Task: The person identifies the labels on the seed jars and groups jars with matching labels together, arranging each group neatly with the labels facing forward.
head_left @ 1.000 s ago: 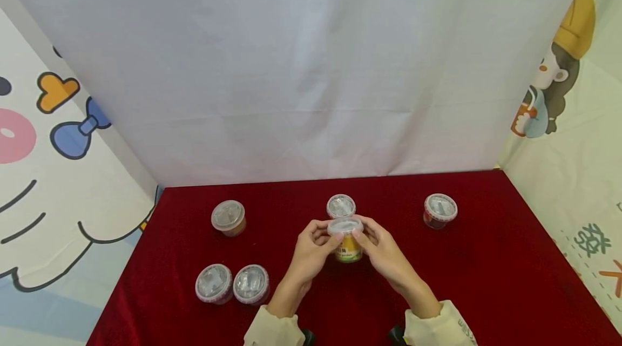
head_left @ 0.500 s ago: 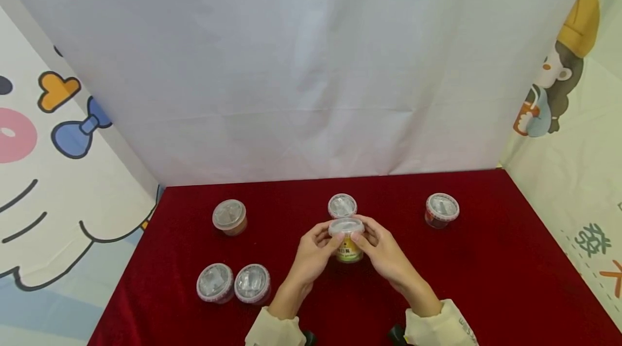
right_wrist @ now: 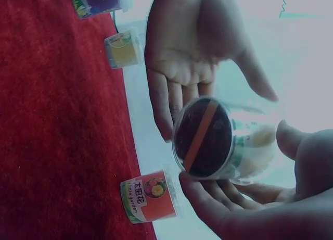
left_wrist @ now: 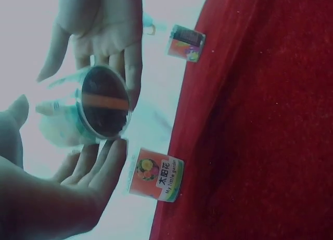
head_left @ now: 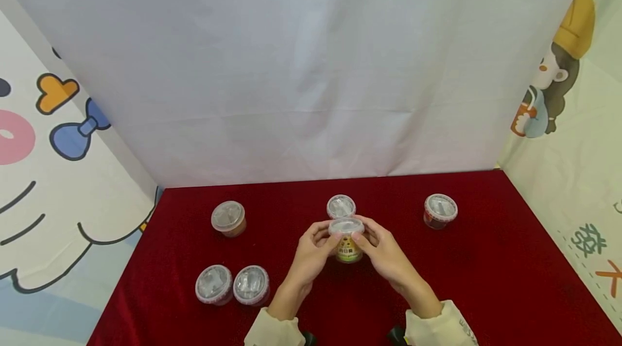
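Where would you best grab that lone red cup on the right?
Probably by its side wall, just under the lid rim. The red cup stands upright and apart from the rest on the cloth, so fingers can come down from above and close on opposite sides.

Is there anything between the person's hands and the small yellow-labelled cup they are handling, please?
Nothing visible does: the left hand and right hand already hold the yellow-labelled cup directly, fingers against its sides. Another lidded cup stands just behind it.
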### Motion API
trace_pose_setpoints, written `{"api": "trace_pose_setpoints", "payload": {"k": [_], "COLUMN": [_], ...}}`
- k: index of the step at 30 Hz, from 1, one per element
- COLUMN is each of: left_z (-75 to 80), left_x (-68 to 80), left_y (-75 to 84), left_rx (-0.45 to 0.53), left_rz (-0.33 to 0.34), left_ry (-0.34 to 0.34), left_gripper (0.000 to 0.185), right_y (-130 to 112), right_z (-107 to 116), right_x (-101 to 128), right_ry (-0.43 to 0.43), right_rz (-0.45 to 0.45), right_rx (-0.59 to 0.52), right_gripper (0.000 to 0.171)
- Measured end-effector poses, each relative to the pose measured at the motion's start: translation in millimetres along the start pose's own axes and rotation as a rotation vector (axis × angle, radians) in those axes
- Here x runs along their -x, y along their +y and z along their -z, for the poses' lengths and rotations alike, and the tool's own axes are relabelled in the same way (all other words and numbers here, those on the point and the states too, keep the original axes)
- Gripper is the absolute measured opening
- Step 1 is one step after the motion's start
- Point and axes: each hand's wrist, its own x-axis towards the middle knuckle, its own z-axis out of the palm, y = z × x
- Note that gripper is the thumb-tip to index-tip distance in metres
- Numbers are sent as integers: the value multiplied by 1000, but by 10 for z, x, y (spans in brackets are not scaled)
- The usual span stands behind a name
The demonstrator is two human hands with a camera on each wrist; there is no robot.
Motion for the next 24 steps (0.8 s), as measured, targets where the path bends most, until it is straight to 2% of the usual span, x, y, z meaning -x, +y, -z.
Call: {"api": "trace_pose_setpoints", "payload": {"k": [5,13,19,24], "left_z": [13,-8,-9,15], "left_x": [7,5,27,39], "left_y": [2,3,27,81], "left_rx": [14,0,-3,-8], "left_rz": [-5,6,24,31], "left_ry": [-19,75,48,28], "left_gripper": [50,43,45,47], "right_y": [8,-14,-11,-38], "right_z": [45,20,12,35], "right_x": [4,4,7,2], "right_ry": [-54,-27,-8,-23], "right_rz": [-15,-24,-18,-24], "right_rx": [-50,-45,-19,-54], "right_gripper": [55,54,51,52]}}
